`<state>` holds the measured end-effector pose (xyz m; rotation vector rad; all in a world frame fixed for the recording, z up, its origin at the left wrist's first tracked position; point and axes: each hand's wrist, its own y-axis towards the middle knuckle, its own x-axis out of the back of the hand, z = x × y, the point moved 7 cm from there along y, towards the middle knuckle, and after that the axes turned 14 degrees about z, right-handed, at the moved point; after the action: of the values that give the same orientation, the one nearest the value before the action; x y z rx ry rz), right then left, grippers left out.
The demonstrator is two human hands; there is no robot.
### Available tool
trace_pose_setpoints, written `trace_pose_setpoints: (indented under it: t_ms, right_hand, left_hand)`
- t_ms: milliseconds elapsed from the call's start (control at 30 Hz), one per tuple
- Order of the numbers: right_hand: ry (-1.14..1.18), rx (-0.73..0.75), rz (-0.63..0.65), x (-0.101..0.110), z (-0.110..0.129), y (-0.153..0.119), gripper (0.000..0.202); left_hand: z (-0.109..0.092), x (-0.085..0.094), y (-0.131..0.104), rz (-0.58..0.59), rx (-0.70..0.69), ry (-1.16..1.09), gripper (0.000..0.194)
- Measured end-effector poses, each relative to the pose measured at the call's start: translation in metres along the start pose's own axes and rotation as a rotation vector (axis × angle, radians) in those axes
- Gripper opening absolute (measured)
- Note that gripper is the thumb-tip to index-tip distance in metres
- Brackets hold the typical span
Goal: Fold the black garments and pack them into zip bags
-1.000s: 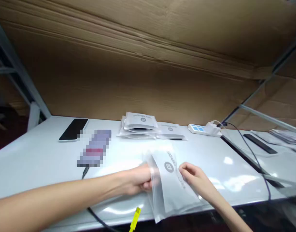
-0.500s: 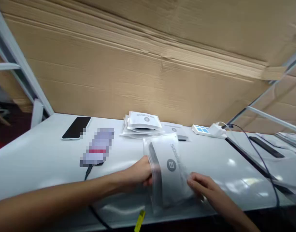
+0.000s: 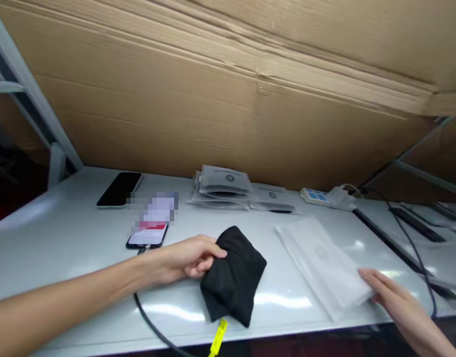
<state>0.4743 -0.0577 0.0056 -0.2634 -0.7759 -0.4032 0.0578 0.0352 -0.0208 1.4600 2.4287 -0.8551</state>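
My left hand [image 3: 198, 257] pinches the upper left edge of a folded black cloth [image 3: 233, 277], held near the front of the white table [image 3: 101, 277]. To the right, my right hand [image 3: 391, 292] has its fingers closed on the lower right corner of a translucent white plastic bag [image 3: 324, 263], which looks flat. The fingertips under that corner are hidden. Behind the cloth lies a stack of printed packets [image 3: 225, 181], with another packet [image 3: 273, 198] beside it.
A dark-screened phone [image 3: 119, 189] and a lit phone [image 3: 149, 230] with a black cable [image 3: 149, 320] lie at left. A yellow tag [image 3: 218, 337] hangs at the front edge. A power strip [image 3: 315, 196] and long black strips [image 3: 386, 240] are at right.
The black cloth is now out of the bag, in my left hand. My right hand has moved right with the bag, which has lost its dark contents.
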Motion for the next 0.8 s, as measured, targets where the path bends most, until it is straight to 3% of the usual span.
trace_pose_setpoints:
  t_ms: [100, 200, 267, 400, 500, 567, 633, 700, 800]
  right_hand:
    - [-0.131, -0.011, -0.080, 0.015, -0.006, 0.000, 0.040]
    - [-0.338, 0.101, -0.157, 0.004, 0.021, -0.021, 0.051]
    - [-0.330, 0.297, -0.088, -0.030, 0.057, -0.043, 0.048]
    - [-0.265, 0.637, 0.133, -0.127, 0.134, -0.088, 0.038]
    - [-0.204, 0.744, 0.236, -0.187, 0.175, -0.098, 0.065]
    - [-0.166, 0.761, 0.249, -0.209, 0.192, -0.093, 0.060]
    - [-0.106, 0.741, 0.252, -0.218, 0.201, -0.084, 0.037]
    - [0.008, 0.680, 0.252, -0.216, 0.203, -0.075, 0.017]
    - [0.272, 0.497, 0.260, -0.204, 0.194, -0.065, 0.017]
  left_hand:
    - [0.000, 0.012, -0.007, -0.171, -0.049, -0.024, 0.046]
    - [0.008, 0.012, -0.010, -0.183, 0.029, 0.089, 0.050]
    - [0.012, 0.011, -0.008, -0.194, 0.025, 0.152, 0.049]
    - [0.013, 0.016, -0.004, -0.325, -0.044, 0.218, 0.050]
    - [0.013, 0.017, -0.003, -0.331, -0.070, 0.254, 0.047]
    - [0.013, 0.016, -0.007, -0.289, -0.060, 0.321, 0.043]
    - [0.009, 0.016, -0.016, -0.316, -0.072, 0.516, 0.033]
    - [-0.001, 0.012, -0.030, -0.437, -0.136, 0.842, 0.023]
    - [-0.012, -0.011, -0.041, -0.508, -0.325, 1.347, 0.020]
